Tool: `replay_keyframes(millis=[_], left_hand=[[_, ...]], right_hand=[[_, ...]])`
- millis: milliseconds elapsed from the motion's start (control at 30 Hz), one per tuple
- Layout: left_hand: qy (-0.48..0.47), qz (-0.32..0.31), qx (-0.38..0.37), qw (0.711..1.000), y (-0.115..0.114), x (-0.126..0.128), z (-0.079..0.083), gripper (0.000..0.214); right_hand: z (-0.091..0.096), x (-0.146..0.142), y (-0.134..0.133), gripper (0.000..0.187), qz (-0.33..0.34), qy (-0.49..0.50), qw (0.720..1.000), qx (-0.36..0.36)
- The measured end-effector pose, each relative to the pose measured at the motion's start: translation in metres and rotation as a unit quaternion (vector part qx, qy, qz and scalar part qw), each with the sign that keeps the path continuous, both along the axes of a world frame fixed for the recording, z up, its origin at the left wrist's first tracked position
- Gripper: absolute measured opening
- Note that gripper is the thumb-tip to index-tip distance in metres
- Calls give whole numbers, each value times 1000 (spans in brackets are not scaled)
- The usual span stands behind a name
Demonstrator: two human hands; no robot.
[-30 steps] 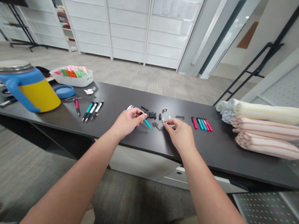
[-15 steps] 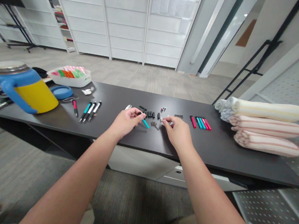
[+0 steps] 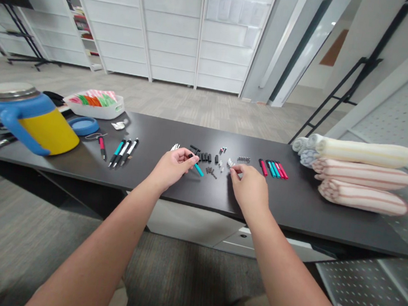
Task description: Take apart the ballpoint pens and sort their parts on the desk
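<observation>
My left hand (image 3: 171, 167) is closed around a teal pen barrel (image 3: 198, 169), whose free end points right over the dark table (image 3: 149, 176). My right hand (image 3: 247, 187) rests on the table with its fingers pinched together beside several small white parts (image 3: 229, 163); what the fingertips hold is too small to name. Between the hands lie small black pen parts (image 3: 205, 156) and tiny springs (image 3: 209, 171). Red and teal pen barrels (image 3: 273, 169) lie in a row right of my right hand. Assembled pens (image 3: 123, 150) lie to the left.
A yellow and blue jug (image 3: 34, 121) lies on its side at the table's left end, near a blue lid (image 3: 85, 125) and a white tray (image 3: 95, 104) of coloured items. Rolled and folded towels (image 3: 360, 173) are stacked at the right. Drawers sit under the table.
My right hand has shifted a little to the right and drawn back from the white parts, which now lie uncovered. My left hand has stayed put with the teal barrel.
</observation>
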State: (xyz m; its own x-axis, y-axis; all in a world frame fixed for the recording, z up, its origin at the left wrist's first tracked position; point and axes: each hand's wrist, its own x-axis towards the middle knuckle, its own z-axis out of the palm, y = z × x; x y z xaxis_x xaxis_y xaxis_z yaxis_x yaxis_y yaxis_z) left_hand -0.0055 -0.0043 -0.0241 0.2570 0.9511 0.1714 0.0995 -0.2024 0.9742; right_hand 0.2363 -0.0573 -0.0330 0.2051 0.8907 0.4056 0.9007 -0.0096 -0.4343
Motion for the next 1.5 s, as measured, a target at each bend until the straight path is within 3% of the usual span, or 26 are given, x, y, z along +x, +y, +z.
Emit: replay_keyframes(millis=[200, 767, 1067, 1267, 1500], left_hand=[[-7, -4, -2, 1000, 1, 0, -2, 35], [22, -2, 5, 1000, 1, 0, -2, 37], [38, 5, 17, 999, -2, 0, 1, 39], [35, 7, 15, 999, 0, 1, 1, 39], [36, 4, 11, 999, -2, 1, 2, 38]], right_hand=[[4, 5, 3, 15, -22, -16, 998, -58], [3, 12, 10, 19, -62, -54, 993, -79], [0, 12, 3, 16, -16, -35, 999, -35], [5, 3, -2, 14, 103, -43, 994, -22], [7, -2, -3, 16, 104, -68, 991, -43]])
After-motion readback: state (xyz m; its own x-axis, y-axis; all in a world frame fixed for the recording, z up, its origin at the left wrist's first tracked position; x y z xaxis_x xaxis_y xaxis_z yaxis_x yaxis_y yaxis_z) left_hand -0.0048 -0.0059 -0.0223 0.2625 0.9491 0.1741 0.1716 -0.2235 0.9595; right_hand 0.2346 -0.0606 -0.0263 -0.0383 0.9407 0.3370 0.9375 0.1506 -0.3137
